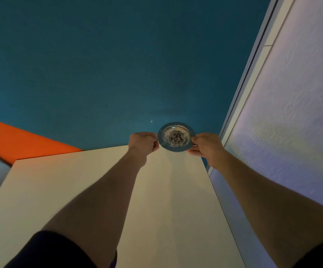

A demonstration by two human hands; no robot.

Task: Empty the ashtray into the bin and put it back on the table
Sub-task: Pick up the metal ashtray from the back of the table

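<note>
There is one round metal ashtray point(176, 136), held by two hands above the far edge of the white surface point(172, 200). The left hand point(143, 142) pinches its left rim with curled fingers; the right hand point(205, 147) pinches the right rim. One dark pile of ash point(176, 136) lies in its middle.

The ashtray point(176, 136) sits between both hands beyond the table's point(168, 200) far edge, wall point(292, 113) at right.
</note>
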